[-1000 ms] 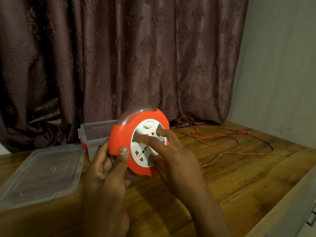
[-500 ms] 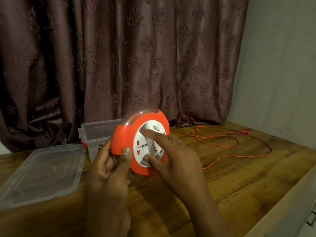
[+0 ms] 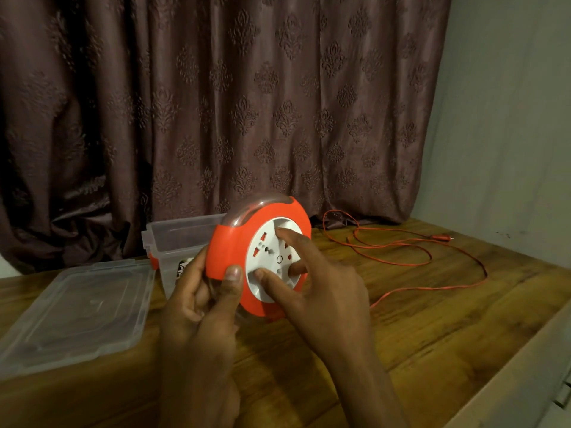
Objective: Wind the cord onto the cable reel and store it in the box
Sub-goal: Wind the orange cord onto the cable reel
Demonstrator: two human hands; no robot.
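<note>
The cable reel point(image 3: 247, 257) sits mid-frame, its rim gripped by my left hand point(image 3: 200, 301), my right hand's point(image 3: 321, 291) fingertips point(image 3: 279, 231) pressing its white dial. The loose cord point(image 3: 401, 261), right of centre, could snag or kink if I crank fast.

I see only my own two bare limbs from here: the left hand point(image 3: 204, 301) and right hand point(image 3: 321, 291) carry no rings, gloves or watch, and both forearms run sleeveless to the frame's lower edge.
</note>
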